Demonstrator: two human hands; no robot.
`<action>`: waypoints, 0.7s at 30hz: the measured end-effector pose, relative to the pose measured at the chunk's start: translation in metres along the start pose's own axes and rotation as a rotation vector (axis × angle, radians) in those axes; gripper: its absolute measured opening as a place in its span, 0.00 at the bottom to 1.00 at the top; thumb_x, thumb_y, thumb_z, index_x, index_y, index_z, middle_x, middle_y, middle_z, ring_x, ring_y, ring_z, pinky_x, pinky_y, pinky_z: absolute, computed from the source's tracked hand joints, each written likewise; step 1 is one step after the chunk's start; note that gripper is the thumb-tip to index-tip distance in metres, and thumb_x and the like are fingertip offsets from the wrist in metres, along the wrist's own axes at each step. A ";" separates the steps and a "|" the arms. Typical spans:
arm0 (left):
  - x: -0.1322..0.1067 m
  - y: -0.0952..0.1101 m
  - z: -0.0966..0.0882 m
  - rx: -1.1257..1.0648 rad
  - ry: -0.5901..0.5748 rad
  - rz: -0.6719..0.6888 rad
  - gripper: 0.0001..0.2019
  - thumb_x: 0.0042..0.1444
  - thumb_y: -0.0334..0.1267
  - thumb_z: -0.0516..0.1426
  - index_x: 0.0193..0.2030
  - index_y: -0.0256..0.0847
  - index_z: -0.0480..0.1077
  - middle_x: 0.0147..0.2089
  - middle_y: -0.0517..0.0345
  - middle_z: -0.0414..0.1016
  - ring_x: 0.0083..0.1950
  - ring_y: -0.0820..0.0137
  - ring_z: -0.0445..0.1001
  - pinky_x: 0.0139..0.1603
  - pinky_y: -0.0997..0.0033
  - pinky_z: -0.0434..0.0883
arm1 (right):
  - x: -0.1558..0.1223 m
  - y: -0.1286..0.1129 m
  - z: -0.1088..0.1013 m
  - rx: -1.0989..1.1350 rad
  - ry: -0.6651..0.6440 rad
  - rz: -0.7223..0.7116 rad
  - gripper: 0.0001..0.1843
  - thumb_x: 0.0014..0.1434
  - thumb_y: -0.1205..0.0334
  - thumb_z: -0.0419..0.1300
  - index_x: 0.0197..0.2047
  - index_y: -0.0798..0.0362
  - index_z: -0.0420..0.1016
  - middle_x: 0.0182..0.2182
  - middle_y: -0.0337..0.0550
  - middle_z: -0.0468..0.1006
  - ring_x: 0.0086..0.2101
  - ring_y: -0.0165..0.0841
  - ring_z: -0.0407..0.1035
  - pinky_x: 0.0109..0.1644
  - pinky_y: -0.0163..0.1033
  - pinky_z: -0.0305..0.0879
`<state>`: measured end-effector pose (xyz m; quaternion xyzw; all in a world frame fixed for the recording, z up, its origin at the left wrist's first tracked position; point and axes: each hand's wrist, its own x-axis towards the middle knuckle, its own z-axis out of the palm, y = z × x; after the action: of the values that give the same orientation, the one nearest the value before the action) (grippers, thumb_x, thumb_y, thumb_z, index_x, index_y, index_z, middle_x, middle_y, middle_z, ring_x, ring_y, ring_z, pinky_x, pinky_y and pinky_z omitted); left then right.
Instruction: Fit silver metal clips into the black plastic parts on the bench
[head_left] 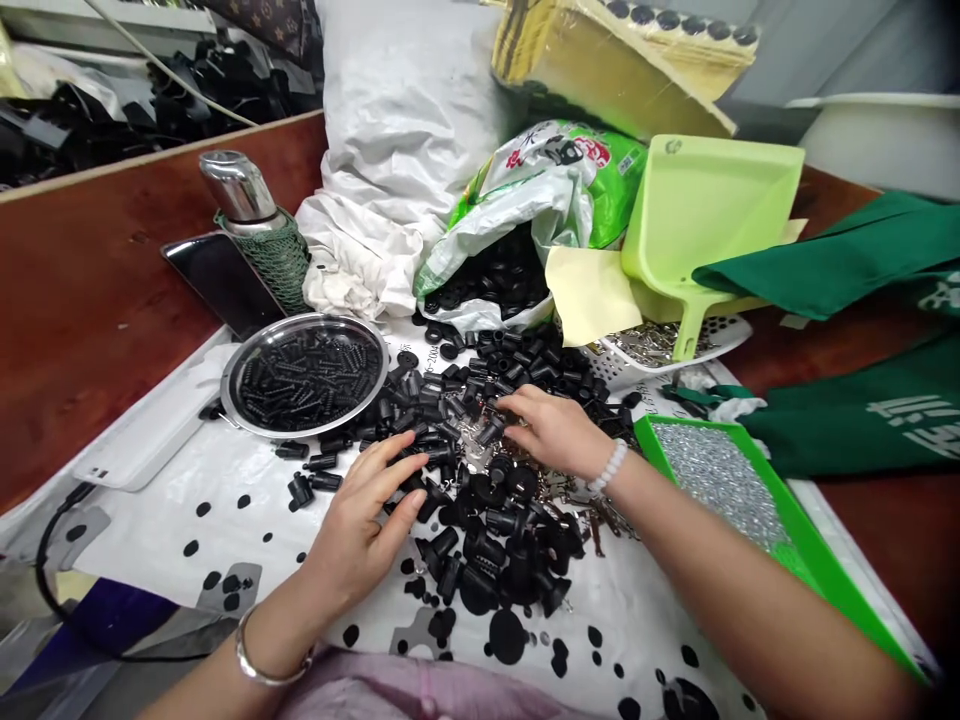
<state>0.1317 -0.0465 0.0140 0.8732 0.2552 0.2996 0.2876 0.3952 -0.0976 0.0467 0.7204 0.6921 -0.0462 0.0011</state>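
Note:
A heap of small black plastic parts (pixel 480 560), some tubular and some round and flat, lies in front of me. Over its left edge is my left hand (pixel 367 520), fingers spread and thumb apart, with no part visible in its grasp. My right hand (pixel 555 430) reaches into the middle of the heap from the right. Its thumb and forefinger are apart beside a black tubular part (pixel 491 430); whether they touch it I cannot tell. Small metal pieces (pixel 596 525) lie among the parts below my right wrist.
A round steel tray (pixel 306 430) of black ribbed pieces stands left. Right is a green tray (pixel 817 570) of small silvery pieces. Behind are an opened bag (pixel 517 200) of black parts, a light-green dustpan (pixel 712 210), a flask (pixel 240 190) and a dark phone-like slab (pixel 221 285).

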 end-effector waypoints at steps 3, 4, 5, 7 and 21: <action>0.003 0.001 0.000 0.016 -0.027 0.011 0.15 0.59 0.34 0.52 0.53 0.43 0.65 0.60 0.48 0.62 0.60 0.59 0.61 0.61 0.51 0.60 | 0.007 -0.002 0.004 -0.015 -0.046 -0.049 0.23 0.54 0.62 0.57 0.54 0.44 0.65 0.44 0.43 0.68 0.34 0.33 0.70 0.33 0.35 0.61; 0.004 0.002 0.000 0.022 -0.035 0.013 0.15 0.59 0.34 0.51 0.53 0.43 0.65 0.60 0.47 0.62 0.60 0.59 0.61 0.61 0.51 0.60 | 0.008 -0.002 0.005 -0.020 -0.055 -0.054 0.23 0.54 0.63 0.58 0.54 0.44 0.65 0.44 0.44 0.68 0.33 0.33 0.70 0.33 0.36 0.60; 0.005 0.002 0.000 0.028 -0.042 0.014 0.15 0.59 0.34 0.51 0.53 0.42 0.65 0.60 0.47 0.62 0.60 0.59 0.62 0.60 0.51 0.60 | 0.008 -0.002 0.006 -0.023 -0.061 -0.056 0.23 0.54 0.63 0.58 0.54 0.44 0.65 0.43 0.44 0.67 0.33 0.33 0.70 0.32 0.36 0.60; 0.007 0.002 0.000 0.034 -0.047 0.017 0.15 0.59 0.34 0.51 0.53 0.42 0.66 0.60 0.47 0.62 0.60 0.59 0.62 0.60 0.50 0.61 | 0.006 -0.001 0.008 -0.023 -0.061 -0.057 0.23 0.55 0.62 0.58 0.54 0.44 0.65 0.44 0.44 0.67 0.34 0.34 0.70 0.33 0.36 0.61; 0.009 -0.001 0.007 0.010 -0.065 0.031 0.14 0.60 0.33 0.51 0.52 0.41 0.66 0.59 0.47 0.63 0.60 0.61 0.62 0.60 0.49 0.60 | -0.002 0.003 0.014 0.047 0.005 -0.048 0.18 0.58 0.60 0.55 0.52 0.47 0.67 0.47 0.45 0.67 0.38 0.34 0.69 0.38 0.38 0.65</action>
<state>0.1421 -0.0422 0.0122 0.8877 0.2336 0.2744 0.2866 0.3975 -0.1008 0.0331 0.7036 0.7078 -0.0604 -0.0187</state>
